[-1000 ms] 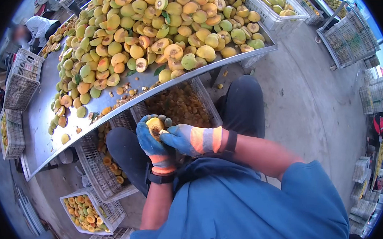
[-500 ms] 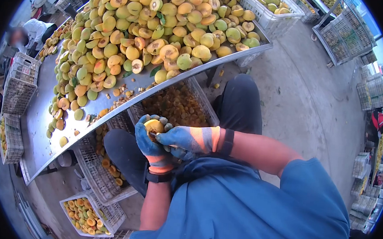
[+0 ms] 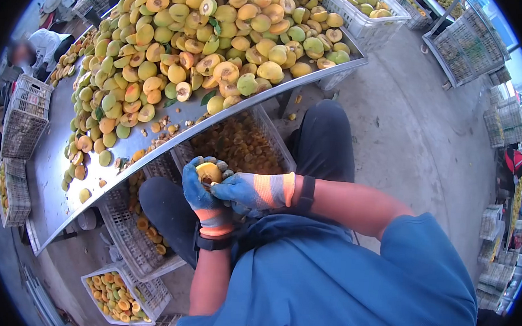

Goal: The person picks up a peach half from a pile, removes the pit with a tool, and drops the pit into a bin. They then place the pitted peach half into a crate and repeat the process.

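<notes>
Pitting a halved fruit over the crate below the table
Left hand [image 3: 201, 198] keeps its grip clamped on the fruit half [image 3: 208, 172]; right hand [image 3: 241, 189], closed at its 3 o'clock edge, has pressed closer onto the cut face

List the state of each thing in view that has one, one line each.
left hand: gloved, cupped around the fruit half
right hand: gloved, fingertips pressed at the fruit half
fruit half: held, cut face up
metal table: heaped with whole and halved fruit
crate under the table edge: filled with small brown pieces
white crate on the floor: holds halved fruit
</notes>
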Demonstrator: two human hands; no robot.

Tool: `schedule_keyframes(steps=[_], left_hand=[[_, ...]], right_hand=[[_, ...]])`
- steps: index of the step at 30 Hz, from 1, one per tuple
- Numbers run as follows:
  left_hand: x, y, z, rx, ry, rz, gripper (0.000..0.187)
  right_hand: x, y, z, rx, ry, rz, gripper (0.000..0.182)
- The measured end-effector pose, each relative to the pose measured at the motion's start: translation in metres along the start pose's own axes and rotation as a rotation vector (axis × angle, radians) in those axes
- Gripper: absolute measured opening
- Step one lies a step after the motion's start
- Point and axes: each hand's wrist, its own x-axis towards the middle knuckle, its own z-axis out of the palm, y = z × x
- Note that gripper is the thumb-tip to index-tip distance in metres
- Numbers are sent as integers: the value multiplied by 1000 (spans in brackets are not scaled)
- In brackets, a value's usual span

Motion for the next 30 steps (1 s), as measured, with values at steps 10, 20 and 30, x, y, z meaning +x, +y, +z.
schedule_keyframes(steps=[10, 20, 30], left_hand=[[-10, 1, 3, -116, -66, -97, 39], [-15, -4, -6, -90, -73, -131, 44], [-15, -15, -7, -49, 9, -130, 43]], right_hand=[[0, 26, -7, 500, -237, 137, 34], [-12, 25, -11, 434, -169, 162, 38], [-10, 34, -8, -418, 11, -374, 32]])
